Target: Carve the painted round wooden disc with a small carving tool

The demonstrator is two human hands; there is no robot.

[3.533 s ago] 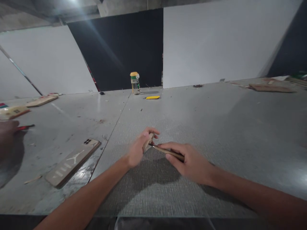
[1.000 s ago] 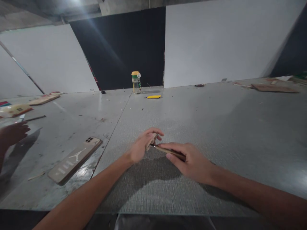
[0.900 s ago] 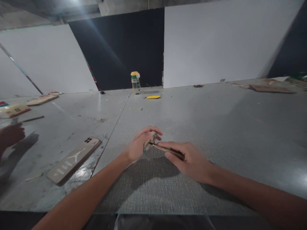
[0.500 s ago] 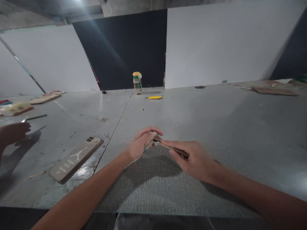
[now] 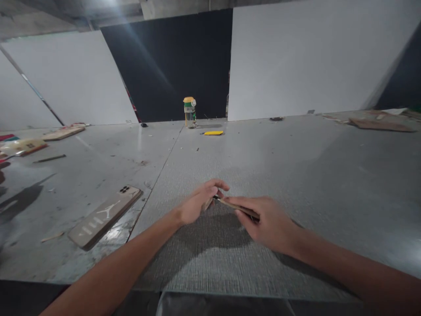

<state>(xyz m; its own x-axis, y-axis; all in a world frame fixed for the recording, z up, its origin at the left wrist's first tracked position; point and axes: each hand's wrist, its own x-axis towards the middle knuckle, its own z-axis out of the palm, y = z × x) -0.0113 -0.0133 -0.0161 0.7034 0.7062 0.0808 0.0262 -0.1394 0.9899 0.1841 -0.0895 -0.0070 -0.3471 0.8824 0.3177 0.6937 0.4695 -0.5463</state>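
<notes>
Near the middle of the table, my left hand (image 5: 201, 204) is closed around a small pale flat piece (image 5: 208, 203), mostly hidden by the fingers. My right hand (image 5: 265, 221) grips a slim wooden-handled tool (image 5: 239, 206) between thumb and fingers. Its short dark tip, with a shiny part beside it, points left at the small piece. I cannot tell whether the tip touches it. Both hands are held a little above the textured grey surface and cast a shadow on it.
A phone (image 5: 105, 217) lies left of my arm. Farther back stand a yellow-lidded bottle (image 5: 190, 113) and a yellow utility knife (image 5: 212, 133). A thin dark stick (image 5: 49, 158) and another person's hand (image 5: 1, 173) are at the left edge. Boards (image 5: 381, 124) lie far right.
My left hand has turned, so less of the small piece shows. The tool stays pointed at it. At the left, the other person's hand has drawn back toward the frame's edge.
</notes>
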